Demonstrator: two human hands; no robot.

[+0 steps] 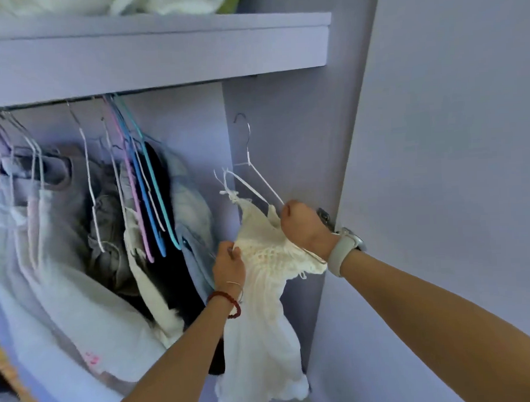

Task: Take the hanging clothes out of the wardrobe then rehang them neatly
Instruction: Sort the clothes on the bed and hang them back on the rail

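White knit top hangs below our hands, off the rail, right of the crowded clothes. Our right hand grips the wire hanger, hook upward; our left hand pinches the fabric. We judge the rail lies up and left.

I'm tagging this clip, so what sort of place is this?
Most likely a bedroom wardrobe: clothes on hangers crowd the space under a shelf, and both hands hold a white top on a hanger.
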